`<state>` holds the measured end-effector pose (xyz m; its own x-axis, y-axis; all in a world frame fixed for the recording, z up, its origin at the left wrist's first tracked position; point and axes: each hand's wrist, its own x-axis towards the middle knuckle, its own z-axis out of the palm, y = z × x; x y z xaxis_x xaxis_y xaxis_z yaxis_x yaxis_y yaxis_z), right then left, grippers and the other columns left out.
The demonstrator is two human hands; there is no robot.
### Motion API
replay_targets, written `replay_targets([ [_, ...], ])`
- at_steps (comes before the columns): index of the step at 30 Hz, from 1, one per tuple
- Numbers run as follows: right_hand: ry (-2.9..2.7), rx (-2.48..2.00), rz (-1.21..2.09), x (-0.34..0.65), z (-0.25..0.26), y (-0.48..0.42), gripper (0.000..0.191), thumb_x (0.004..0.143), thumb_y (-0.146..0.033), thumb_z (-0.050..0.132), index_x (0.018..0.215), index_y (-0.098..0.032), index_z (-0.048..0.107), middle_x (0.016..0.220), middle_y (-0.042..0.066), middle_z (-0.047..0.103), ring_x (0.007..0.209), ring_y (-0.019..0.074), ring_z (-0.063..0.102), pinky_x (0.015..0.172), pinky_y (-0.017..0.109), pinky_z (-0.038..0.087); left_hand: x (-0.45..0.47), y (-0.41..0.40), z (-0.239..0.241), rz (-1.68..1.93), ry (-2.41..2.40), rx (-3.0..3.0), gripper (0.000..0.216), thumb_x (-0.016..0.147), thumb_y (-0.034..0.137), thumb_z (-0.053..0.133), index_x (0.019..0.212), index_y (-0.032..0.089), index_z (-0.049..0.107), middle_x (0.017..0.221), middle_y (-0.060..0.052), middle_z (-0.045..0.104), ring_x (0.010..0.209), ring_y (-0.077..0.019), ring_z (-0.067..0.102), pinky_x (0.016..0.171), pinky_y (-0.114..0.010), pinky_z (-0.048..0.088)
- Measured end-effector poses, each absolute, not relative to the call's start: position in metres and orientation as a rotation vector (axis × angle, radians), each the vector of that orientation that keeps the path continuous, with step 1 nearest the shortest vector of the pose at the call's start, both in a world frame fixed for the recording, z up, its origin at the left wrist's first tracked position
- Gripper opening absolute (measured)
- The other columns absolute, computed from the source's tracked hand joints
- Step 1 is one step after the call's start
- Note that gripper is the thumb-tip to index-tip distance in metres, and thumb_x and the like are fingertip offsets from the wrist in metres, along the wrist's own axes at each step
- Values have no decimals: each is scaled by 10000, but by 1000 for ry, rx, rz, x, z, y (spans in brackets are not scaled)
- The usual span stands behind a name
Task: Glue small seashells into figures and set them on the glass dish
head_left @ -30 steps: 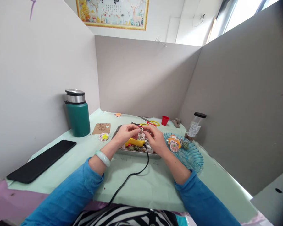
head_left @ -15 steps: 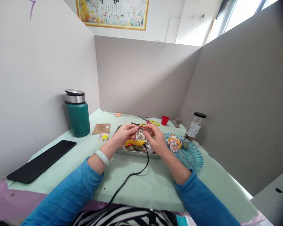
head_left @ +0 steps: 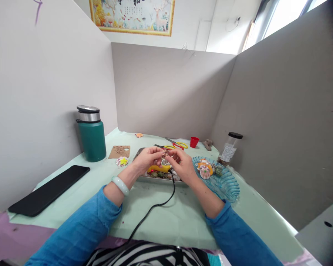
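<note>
Between my two hands is a small brown-and-white striped piece (head_left: 165, 152) that looks like a shell. My left hand (head_left: 148, 159) pinches its left side between thumb and fingers. My right hand (head_left: 184, 166) closes on its right side with thumb and fingertips. Below them lies a yellow-handled tool (head_left: 158, 169) with a black cord (head_left: 152, 207), resting on a metal tray (head_left: 155, 180) filled with shells and small stones. My hands and wrists hide part of the tray.
Right of the tray is a blue glass plate (head_left: 230, 188) with decorated shells. Behind it stand a jar (head_left: 229, 148) and a red cup (head_left: 194, 142). Scissors (head_left: 180, 145) lie at the back. Left are a green flask (head_left: 91, 138), a black slab (head_left: 51, 188) and a brown card (head_left: 119, 151). Grey partitions (head_left: 172, 88) enclose the table.
My right hand's fingers have curled in closer around the striped piece, which now shows a different side. My left hand has shifted only slightly. Everything on the table stays in place.
</note>
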<state>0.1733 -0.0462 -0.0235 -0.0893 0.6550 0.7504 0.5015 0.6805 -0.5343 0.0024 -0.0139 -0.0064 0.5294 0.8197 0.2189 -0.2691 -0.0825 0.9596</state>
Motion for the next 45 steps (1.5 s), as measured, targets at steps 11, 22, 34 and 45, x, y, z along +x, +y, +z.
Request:
replay_targets([
  [11,-1806,-834,208,176,-26,-42,216,907,-303,449,1011,-228,622,970,58,634,733,151,577,635,278,480,-1,-15,-4,886,457,1299,285,666,268,747,855,139,577,602,39,545,451,-53,465,493,-228,457],
  [22,-1761,-839,145,174,-24,-43,107,859,-274,529,850,-203,608,812,25,605,659,127,528,583,251,437,2,-16,-2,942,465,1248,252,710,318,721,773,126,571,603,34,546,434,-47,460,501,-234,486],
  [34,-1710,-911,80,175,-25,-42,99,847,-255,524,842,-204,609,834,27,612,646,127,527,587,258,437,2,-11,-5,1058,548,1249,262,636,233,767,826,98,648,562,20,575,470,-59,519,528,-214,472],
  [45,-1738,-900,111,176,-27,-39,144,855,-239,511,916,-211,638,885,37,626,665,130,544,608,261,458,2,-10,-5,1136,605,1260,243,590,211,777,779,107,665,554,23,581,459,-59,506,533,-228,474],
])
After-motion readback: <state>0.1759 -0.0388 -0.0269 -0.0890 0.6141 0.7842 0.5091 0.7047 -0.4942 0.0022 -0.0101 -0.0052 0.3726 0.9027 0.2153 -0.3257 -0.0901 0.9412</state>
